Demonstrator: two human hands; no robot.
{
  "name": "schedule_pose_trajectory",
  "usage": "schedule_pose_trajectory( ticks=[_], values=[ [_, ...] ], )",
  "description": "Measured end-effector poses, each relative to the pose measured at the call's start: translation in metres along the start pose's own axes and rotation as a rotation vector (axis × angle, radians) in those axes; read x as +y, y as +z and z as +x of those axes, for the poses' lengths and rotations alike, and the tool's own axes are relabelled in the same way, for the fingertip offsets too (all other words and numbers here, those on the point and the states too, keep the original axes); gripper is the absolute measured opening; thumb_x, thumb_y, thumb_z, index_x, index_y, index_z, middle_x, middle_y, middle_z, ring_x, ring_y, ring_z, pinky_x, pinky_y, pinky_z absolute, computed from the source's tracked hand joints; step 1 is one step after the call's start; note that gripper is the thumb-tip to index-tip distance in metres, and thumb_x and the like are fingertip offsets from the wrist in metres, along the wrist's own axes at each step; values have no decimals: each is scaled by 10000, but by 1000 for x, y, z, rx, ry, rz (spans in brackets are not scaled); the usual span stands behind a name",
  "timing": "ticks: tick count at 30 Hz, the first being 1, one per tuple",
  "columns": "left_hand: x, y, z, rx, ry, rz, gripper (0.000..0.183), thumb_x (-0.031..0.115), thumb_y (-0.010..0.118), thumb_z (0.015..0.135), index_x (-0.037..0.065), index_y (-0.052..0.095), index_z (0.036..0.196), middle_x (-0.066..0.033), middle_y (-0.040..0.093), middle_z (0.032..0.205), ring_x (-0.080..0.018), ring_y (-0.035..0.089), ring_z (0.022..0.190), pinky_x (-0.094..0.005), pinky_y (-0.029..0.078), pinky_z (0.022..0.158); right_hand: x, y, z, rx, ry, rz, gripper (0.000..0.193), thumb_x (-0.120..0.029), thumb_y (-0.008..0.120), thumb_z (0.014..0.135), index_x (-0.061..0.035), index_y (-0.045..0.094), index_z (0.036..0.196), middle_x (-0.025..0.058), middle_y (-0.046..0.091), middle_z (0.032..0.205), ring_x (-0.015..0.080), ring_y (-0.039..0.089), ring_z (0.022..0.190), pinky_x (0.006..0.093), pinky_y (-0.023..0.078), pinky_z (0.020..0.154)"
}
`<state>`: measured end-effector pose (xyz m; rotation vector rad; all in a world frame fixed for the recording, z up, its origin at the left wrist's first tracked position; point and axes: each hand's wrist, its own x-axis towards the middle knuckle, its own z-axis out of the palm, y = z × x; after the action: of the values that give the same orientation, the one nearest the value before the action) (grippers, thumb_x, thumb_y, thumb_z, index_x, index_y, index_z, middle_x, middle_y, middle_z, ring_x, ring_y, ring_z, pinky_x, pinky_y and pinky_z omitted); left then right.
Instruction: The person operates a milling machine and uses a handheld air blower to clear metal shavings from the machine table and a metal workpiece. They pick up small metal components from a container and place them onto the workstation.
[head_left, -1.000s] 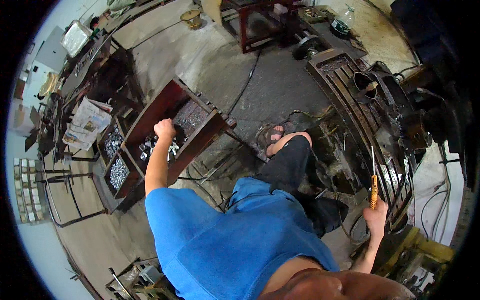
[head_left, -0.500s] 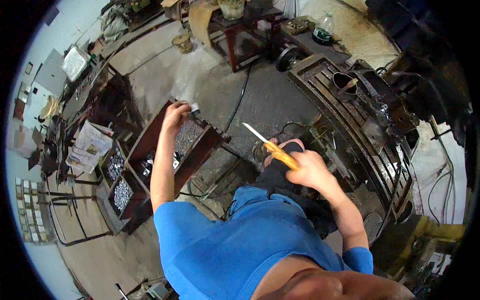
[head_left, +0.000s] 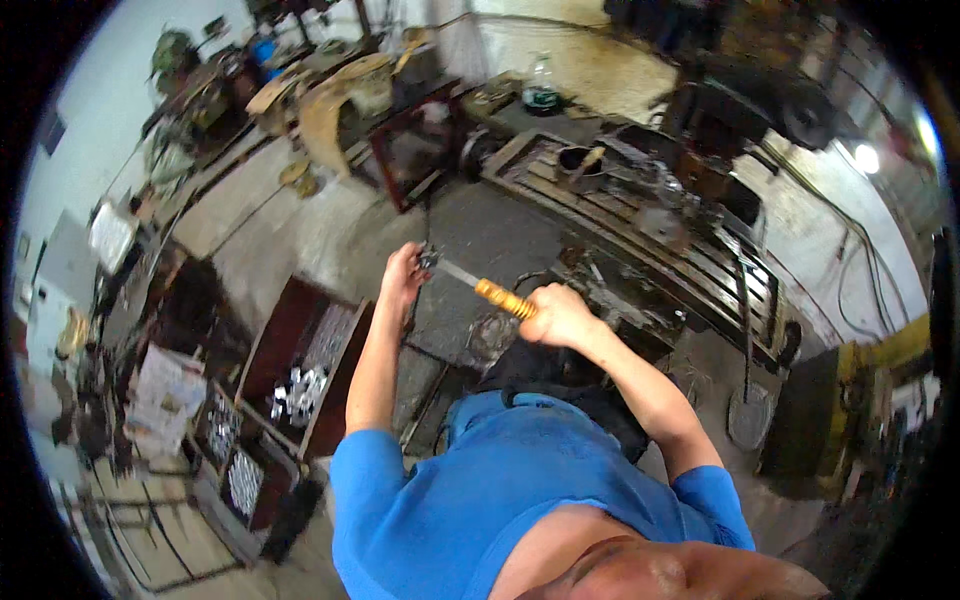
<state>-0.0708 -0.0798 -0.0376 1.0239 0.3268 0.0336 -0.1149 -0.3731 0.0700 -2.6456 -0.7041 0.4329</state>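
**Tool blade (head_left: 458,273) up at the small metal part (head_left: 428,257)**

The fingers of your left hand (head_left: 402,275) are curled nearly closed, pinching the small metal part at their tips. Your right hand (head_left: 562,316) is wrapped around the yellow handle (head_left: 506,298) of a slim-bladed hand tool, possibly a screwdriver or a file; blur hides which, and whether the blade touches the part.

Half a second ago your left hand was over the dark red box (head_left: 268,345) and the tool was farther from it; now both hands have come together in front of you, above the floor (head_left: 470,250).

To your left, the box holds a heap of shiny metal pieces (head_left: 298,396), with smaller compartments beside it, one filled with small silvery parts (head_left: 244,483). Newspaper (head_left: 163,395) lies beyond them. Ahead to the right stretches a slotted machine bed (head_left: 540,193) bearing a dark pot (head_left: 577,170), with a clear bottle (head_left: 541,90) behind.
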Motion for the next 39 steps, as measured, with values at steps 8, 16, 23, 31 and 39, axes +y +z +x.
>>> schedule_pose_trajectory(
  ticks=[8,16,23,31,39],
  values=[
    [1,85,7,-207,-25,341,155,118,548,772,34,513,897,8,454,613,-83,381,440,-265,388,472,45,-19,-63,-16,61,67,353,-252,583,515,2,642,752,219,610,726,356,606,722,408,488,654],
    [-45,245,28,-631,-40,640,349,67,588,754,-25,439,1056,-119,577,828,-172,582,580,-286,474,516,137,-45,-167,284,478,204,323,-232,548,537,36,610,705,255,585,718,390,587,725,410,480,685],
    [-99,370,54,-762,1069,1599,296,16,573,650,25,492,935,-174,530,938,-351,548,876,-454,398,853,195,-44,-191,506,528,262,307,-239,546,549,37,584,679,266,556,679,403,577,701,423,466,640],
    [-135,415,89,-1268,1522,1936,240,2,525,671,54,544,905,-79,527,975,-255,492,1017,-490,269,1007,220,-93,-184,1184,-85,705,482,-156,603,649,17,527,1092,94,587,907,87,523,631,218,433,532],
    [-126,391,79,-678,1082,1471,277,148,581,734,73,552,998,-137,569,927,-325,577,836,-417,454,731,317,10,-111,903,-8,1105,241,-85,554,595,54,629,777,45,615,723,103,549,669,224,421,659]
  ],
)
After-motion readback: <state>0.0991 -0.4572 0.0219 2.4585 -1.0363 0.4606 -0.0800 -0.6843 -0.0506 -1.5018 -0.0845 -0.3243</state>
